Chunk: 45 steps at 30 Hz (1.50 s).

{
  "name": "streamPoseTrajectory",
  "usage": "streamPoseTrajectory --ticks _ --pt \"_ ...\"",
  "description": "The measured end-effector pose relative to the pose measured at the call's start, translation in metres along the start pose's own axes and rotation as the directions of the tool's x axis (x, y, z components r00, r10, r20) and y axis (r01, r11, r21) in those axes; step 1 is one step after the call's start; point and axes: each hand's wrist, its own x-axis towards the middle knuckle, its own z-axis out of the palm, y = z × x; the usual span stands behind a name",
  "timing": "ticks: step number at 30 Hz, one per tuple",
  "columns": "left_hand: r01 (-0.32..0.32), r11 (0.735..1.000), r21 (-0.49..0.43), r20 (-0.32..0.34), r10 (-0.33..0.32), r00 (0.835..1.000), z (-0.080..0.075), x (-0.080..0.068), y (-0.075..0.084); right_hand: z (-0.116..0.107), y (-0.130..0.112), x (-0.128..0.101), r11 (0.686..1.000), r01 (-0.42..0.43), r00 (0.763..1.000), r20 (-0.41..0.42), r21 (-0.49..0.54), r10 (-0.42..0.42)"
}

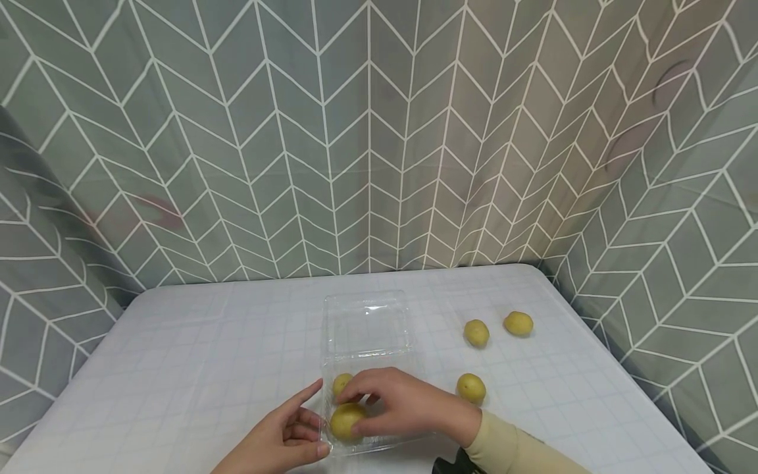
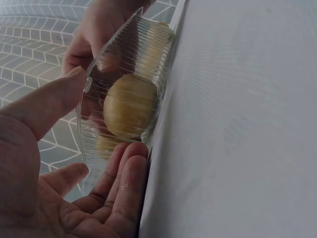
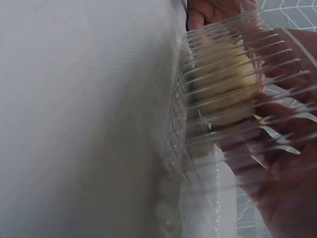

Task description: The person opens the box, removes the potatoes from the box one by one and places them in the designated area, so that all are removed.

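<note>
A clear plastic clamshell box (image 1: 376, 447) lies on the table, its lid (image 1: 367, 322) folded back on the far side. Inside its left part are a larger yellow potato (image 1: 345, 422) near the front and a smaller potato (image 1: 341, 383) behind it. My right hand (image 1: 403, 405) reaches in from the right and grips the larger potato, thumb on its near right side, fingers over its far side. In the right wrist view, the ribbed wall covers that potato (image 3: 225, 84). My left hand (image 2: 74, 163) rests against the box's left wall with thumb and fingers spread loosely.
Right of the box are three loose potatoes: one close to my right wrist (image 1: 471, 388), another farther back (image 1: 476, 334), and a third (image 1: 518, 324) toward the table's right edge. A black object (image 1: 456, 463) shows below my right sleeve. Patterned curtains (image 1: 367, 164) hang around the white-covered table.
</note>
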Motion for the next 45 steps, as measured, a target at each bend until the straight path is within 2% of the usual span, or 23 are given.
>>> streamPoseTrajectory --ticks 7,15,23,27,34,39,45 --pt "0.002 1.000 0.012 -0.006 -0.002 1.000 0.000 0.000 0.000 0.003 0.001 0.004 0.995 0.046 0.997 0.062 -0.090 -0.040" --pt "0.013 1.000 0.014 -0.006 -0.013 1.000 0.000 0.000 0.001 0.001 0.001 0.004 0.973 0.059 0.991 0.128 -0.221 -0.031" --pt "-0.020 1.000 0.016 0.005 0.020 1.000 0.000 0.000 0.000 0.000 0.001 0.007 0.948 0.131 0.975 0.211 -0.291 -0.069" --pt "-0.021 1.000 0.019 0.004 0.021 1.000 0.000 0.000 -0.001 0.000 0.002 0.008 0.948 0.136 0.973 0.217 -0.289 -0.074" --pt "0.011 1.000 0.022 -0.011 -0.011 1.000 0.001 0.002 0.000 -0.005 0.003 0.006 0.974 0.092 0.980 0.192 -0.206 -0.052" --pt "0.021 1.000 0.018 -0.013 -0.021 1.000 0.001 0.002 0.000 -0.010 0.003 0.003 0.978 0.091 0.984 0.171 -0.188 -0.059" --pt "0.018 1.000 0.016 -0.009 -0.017 1.000 0.001 0.002 0.000 -0.013 0.001 -0.004 0.990 0.048 0.996 0.087 -0.135 -0.037"
